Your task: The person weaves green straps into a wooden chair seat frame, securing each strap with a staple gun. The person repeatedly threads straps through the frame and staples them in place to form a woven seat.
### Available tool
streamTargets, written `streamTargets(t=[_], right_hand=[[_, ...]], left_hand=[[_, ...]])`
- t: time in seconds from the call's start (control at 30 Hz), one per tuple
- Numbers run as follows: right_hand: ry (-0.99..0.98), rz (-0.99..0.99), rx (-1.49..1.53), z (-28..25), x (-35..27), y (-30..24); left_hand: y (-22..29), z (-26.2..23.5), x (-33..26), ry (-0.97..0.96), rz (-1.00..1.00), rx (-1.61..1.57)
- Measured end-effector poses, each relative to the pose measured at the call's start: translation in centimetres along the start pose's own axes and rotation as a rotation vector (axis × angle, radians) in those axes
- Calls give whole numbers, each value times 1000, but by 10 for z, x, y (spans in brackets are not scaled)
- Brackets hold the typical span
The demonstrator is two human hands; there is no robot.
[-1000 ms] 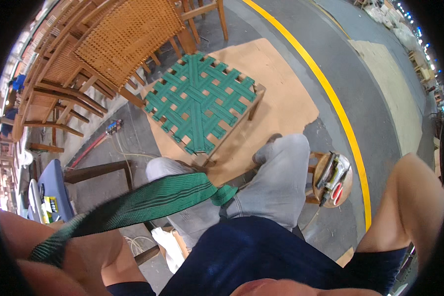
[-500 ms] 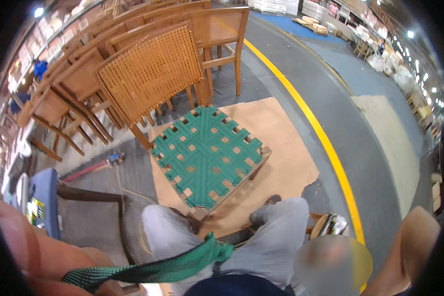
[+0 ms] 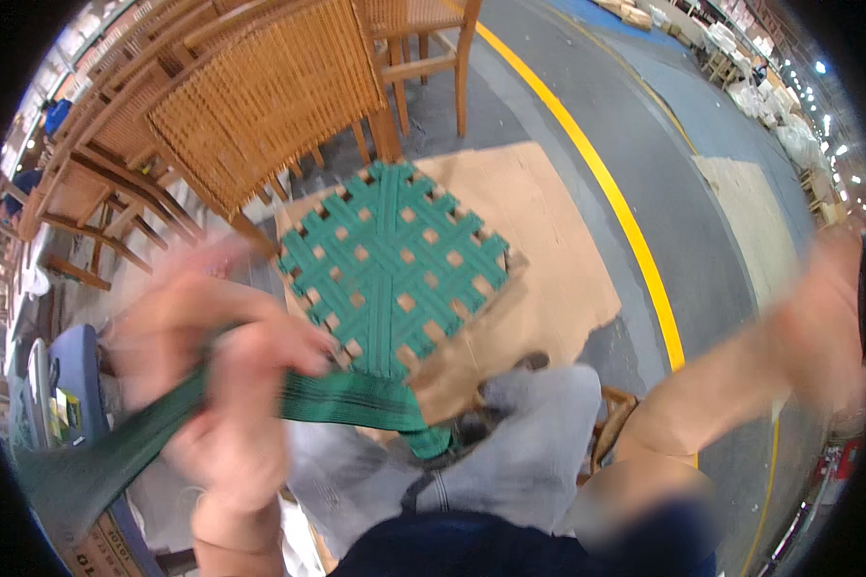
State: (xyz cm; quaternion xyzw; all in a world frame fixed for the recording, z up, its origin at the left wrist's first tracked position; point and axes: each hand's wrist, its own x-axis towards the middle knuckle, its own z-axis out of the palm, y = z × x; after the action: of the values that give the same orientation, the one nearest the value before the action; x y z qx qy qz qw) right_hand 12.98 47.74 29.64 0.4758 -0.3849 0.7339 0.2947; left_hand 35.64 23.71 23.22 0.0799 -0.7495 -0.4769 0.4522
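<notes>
Left hand [image 3: 245,385], motion-blurred, lower left of frame, fingers closed around the flat green woven webbing strap [image 3: 346,399]. Strap's long axis runs roughly left-right with a downward slant: from the lower-left corner, up through the fist, across to frame centre, ending in a bunched fold just beside the knee. Right hand [image 3: 827,288] raised at the right edge, heavily blurred; cannot tell whether it is open or closed, nothing visibly in it. Hands well apart. Grey-trousered legs [image 3: 539,442] bottom centre, dark blue shirt [image 3: 433,553] below them.

Versus half a second ago: the left hand has come up from the frame's lower left edge to centre-left, the strap is lifted higher and more level, the right arm has swung up the right side, and the view sits closer over the seat.

Farther out, square wooden seat frame with green criss-cross webbing [image 3: 390,264], centre, lying on a tan cardboard sheet [image 3: 548,260] on the grey concrete floor [image 3: 702,163]. Small round wooden stool [image 3: 616,423] beside the right knee. Blue plastic object [image 3: 72,385] at the left edge. Behind, upper left, stacked wooden chairs with woven cane backs [image 3: 260,96]. Yellow painted floor line [image 3: 606,183] runs diagonally from top centre to lower right. Workshop space; pale bundles and lights at far upper right.
</notes>
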Motion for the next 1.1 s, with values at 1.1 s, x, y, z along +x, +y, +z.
streamTargets(t=[1.1], right_hand=[[236, 1747, -641, -9, -448, 89]], left_hand=[[-121, -13, -98, 258, -968, -689]])
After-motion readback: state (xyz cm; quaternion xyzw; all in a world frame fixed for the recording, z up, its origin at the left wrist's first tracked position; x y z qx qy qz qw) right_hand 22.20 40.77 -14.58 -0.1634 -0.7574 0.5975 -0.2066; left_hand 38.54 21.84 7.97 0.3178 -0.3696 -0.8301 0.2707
